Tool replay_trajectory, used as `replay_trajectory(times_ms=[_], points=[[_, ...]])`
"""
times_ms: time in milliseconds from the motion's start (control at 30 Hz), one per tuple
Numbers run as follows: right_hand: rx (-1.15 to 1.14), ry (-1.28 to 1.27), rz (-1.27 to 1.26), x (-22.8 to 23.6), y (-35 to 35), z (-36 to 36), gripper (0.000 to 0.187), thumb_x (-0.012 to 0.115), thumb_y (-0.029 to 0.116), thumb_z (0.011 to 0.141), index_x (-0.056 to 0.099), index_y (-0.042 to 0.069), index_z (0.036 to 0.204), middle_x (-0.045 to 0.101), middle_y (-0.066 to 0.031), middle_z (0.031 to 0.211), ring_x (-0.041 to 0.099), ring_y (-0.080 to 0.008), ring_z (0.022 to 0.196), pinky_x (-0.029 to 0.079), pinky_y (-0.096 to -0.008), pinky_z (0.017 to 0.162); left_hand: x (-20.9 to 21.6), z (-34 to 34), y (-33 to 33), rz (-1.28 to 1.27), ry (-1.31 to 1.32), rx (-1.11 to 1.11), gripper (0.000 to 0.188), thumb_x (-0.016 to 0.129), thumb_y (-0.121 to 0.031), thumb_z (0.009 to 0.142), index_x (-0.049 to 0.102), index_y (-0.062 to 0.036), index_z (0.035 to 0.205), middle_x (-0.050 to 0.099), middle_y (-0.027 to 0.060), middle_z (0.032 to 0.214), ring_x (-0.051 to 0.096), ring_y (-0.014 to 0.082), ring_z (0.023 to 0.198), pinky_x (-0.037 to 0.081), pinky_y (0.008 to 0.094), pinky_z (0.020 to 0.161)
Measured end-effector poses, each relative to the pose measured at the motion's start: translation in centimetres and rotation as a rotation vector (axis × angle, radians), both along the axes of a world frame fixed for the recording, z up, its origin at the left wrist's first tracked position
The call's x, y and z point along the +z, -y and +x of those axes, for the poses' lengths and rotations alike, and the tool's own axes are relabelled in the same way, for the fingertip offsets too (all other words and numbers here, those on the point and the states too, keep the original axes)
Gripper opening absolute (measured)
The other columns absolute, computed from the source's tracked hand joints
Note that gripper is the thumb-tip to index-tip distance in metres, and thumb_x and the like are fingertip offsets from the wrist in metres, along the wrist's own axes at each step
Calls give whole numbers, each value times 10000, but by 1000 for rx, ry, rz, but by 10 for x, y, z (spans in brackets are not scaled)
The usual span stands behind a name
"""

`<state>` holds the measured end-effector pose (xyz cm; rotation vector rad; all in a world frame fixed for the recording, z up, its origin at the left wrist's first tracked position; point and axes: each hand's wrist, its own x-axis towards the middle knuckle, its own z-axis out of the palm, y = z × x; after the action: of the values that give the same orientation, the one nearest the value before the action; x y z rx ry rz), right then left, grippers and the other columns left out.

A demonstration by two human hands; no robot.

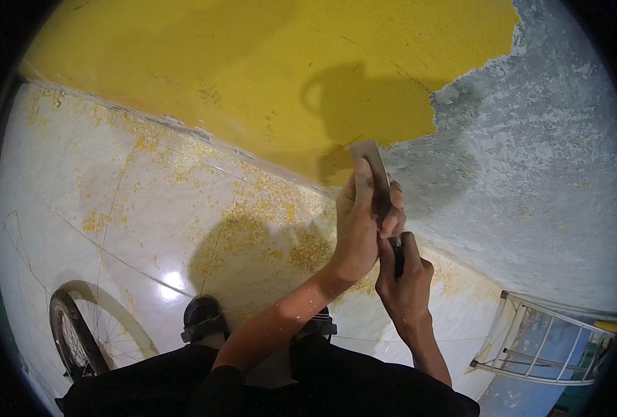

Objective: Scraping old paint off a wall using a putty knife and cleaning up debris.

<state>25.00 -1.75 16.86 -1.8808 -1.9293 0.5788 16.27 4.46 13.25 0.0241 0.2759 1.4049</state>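
A paint scraper (368, 152) with a flat metal blade and a dark handle is in both my hands, its blade tip at the lower part of the wall. My left hand (355, 233) is closed round the blade, thumb along one face and fingers on the far edge. Just below, my right hand (406, 286) grips the dark handle, which is mostly hidden by the fingers. Yellow paint (253, 83) covers the wall's left side. To the right is a scraped grey surface (531, 160), meeting the paint at a ragged edge close to the blade.
Yellow paint flakes (242, 222) litter the pale tiled floor (152, 250) along the wall's foot. A bicycle wheel (79, 333) is at the lower left. My shoe (204, 318) is on the tiles. A white metal rack (545, 340) stands at the lower right.
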Motion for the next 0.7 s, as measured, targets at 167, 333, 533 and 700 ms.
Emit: replay_trajectory(times_ms=[167,333,533,700], points=[[-42,-23,-6,-7,9,-1,98,558,53,859,481,-4,881,579,-197,656,608,-368,601,451,-357,488,-5,5,8,-9,-156,-22,420,334,-466,960,441,-91,802,483,0,625,345,68,398,300,216,390],[-160,-119,-85,-19,14,6,72,543,48,863,489,1,865,565,-172,613,608,-313,538,438,-331,473,-6,8,8,10,-193,-107,429,333,-454,963,446,-59,840,544,69,659,412,79,406,321,207,368],[-186,-68,44,-24,18,0,102,559,78,861,488,6,851,551,-171,575,600,-313,507,428,-336,452,-9,7,5,111,-194,-91,440,339,-469,956,438,-57,834,562,87,645,427,73,401,300,197,339],[-121,-44,60,-20,6,-11,130,583,86,854,471,21,839,540,-164,569,583,-311,493,427,-338,451,1,-3,0,5,-200,-39,428,309,-464,966,452,-67,893,486,31,577,358,72,376,306,207,370]])
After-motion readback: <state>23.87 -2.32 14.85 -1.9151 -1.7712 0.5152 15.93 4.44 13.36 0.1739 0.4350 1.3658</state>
